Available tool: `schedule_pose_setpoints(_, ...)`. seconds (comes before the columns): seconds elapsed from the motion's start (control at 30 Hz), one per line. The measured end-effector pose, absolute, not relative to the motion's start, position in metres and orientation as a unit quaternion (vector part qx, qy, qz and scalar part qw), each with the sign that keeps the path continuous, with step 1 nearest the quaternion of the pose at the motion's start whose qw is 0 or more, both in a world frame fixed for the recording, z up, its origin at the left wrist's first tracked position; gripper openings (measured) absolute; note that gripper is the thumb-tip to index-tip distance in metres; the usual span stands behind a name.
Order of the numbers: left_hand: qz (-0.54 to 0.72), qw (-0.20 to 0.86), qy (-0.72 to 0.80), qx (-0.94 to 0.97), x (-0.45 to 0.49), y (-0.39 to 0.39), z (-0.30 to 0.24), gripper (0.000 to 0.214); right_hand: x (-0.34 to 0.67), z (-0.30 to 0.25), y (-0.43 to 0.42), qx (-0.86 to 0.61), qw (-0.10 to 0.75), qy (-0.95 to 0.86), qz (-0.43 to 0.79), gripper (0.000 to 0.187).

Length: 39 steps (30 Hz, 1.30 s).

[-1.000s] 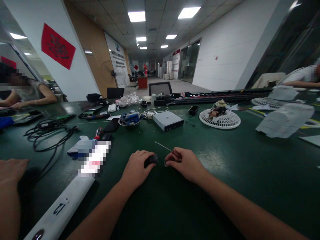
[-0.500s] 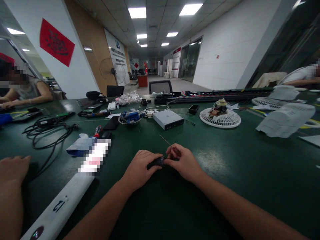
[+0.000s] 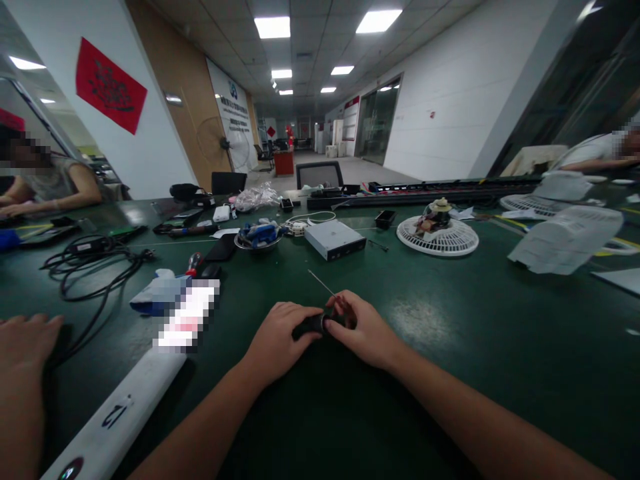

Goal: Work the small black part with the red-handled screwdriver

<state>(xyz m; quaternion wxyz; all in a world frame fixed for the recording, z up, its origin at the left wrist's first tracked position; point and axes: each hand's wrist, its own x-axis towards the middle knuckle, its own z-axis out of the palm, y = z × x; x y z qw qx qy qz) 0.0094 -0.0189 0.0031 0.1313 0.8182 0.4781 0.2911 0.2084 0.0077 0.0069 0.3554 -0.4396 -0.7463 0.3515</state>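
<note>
In the middle of the head view, my left hand [image 3: 280, 339] is closed round a dark cylindrical part [image 3: 313, 325], which lies low over the green table. My right hand [image 3: 367, 331] meets the part's right end, its thumb pressed against it. Tucked in the fingers of that same hand is a thin screwdriver [image 3: 321, 283], its metal shaft pointing up and to the left. What shows of its handle looks reddish; the rest is covered by my fingers. The far side of the dark part is also hidden.
Ahead stand a disc drive [image 3: 334, 240], a metal bowl with blue items [image 3: 259, 248] and a white fan grille [image 3: 437, 245]. To the left are a long white device [image 3: 117, 417], a black cable [image 3: 103, 293] and another person's hand [image 3: 25, 340].
My right hand has turned slightly at the dark part, and the screwdriver's tip has shifted a little left. My left hand keeps its hold. The view has moved slightly.
</note>
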Motion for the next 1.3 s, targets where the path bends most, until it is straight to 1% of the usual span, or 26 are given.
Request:
schedule_pose_setpoints(0.03, 0.299, 0.124, 0.493, 0.807, 0.008, -0.018, 0.003, 0.035, 0.210, 0.009, 0.008, -0.433, 0.367, -0.756, 0.326, 0.008)
schedule_pose_setpoints(0.1, 0.311, 0.107, 0.526, 0.784, 0.005, -0.016, 0.003, 0.034, 0.217, 0.012, 0.010, -0.422, 0.388, -0.762, 0.302, 0.023)
schedule_pose_setpoints(0.13, 0.314, 0.100, 0.543, 0.772, 0.002, -0.015, 0.003, 0.033, 0.220, 0.014, 0.011, -0.422, 0.388, -0.764, 0.295, 0.031)
schedule_pose_setpoints(0.17, 0.317, 0.095, 0.559, 0.760, -0.001, -0.013, 0.003, 0.032, 0.224, 0.016, 0.013, -0.430, 0.377, -0.769, 0.285, 0.035)
schedule_pose_setpoints(0.23, 0.323, 0.090, 0.588, 0.736, -0.005, -0.011, 0.002, 0.029, 0.231, 0.019, 0.016, -0.440, 0.345, -0.791, 0.250, 0.032)
schedule_pose_setpoints(0.33, 0.336, 0.092, 0.611, 0.710, -0.009, -0.009, 0.001, 0.028, 0.237, 0.021, 0.021, -0.433, 0.325, -0.815, 0.208, 0.023)
schedule_pose_setpoints(0.43, 0.338, 0.095, 0.613, 0.708, -0.008, -0.010, 0.001, 0.029, 0.237, 0.022, 0.022, -0.420, 0.317, -0.829, 0.188, 0.024)
schedule_pose_setpoints(0.7, 0.340, 0.047, 0.550, 0.762, -0.001, -0.014, 0.002, 0.030, 0.235, 0.025, 0.019, -0.410, 0.308, -0.841, 0.170, 0.022)
schedule_pose_setpoints(0.83, 0.327, 0.051, 0.540, 0.774, 0.001, -0.015, 0.002, 0.030, 0.235, 0.025, 0.018, -0.395, 0.306, -0.845, 0.192, 0.021)
schedule_pose_setpoints(0.97, 0.329, 0.045, 0.540, 0.773, 0.000, -0.015, 0.003, 0.031, 0.234, 0.023, 0.019, -0.436, 0.297, -0.828, 0.187, 0.024)
schedule_pose_setpoints(1.07, 0.323, 0.047, 0.551, 0.768, -0.002, -0.013, 0.002, 0.029, 0.232, 0.023, 0.020, -0.484, 0.244, -0.822, 0.172, 0.026)
schedule_pose_setpoints(1.17, 0.332, 0.068, 0.566, 0.752, -0.003, -0.011, 0.000, 0.027, 0.233, 0.024, 0.021, -0.524, 0.189, -0.812, 0.175, 0.035)
schedule_pose_setpoints(1.23, 0.353, 0.094, 0.577, 0.730, -0.004, -0.010, -0.003, 0.028, 0.235, 0.027, 0.021, -0.507, 0.166, -0.813, 0.233, 0.037)
schedule_pose_setpoints(1.3, 0.370, 0.120, 0.592, 0.705, -0.005, -0.008, -0.005, 0.028, 0.241, 0.034, 0.020, -0.446, 0.127, -0.819, 0.338, 0.036)
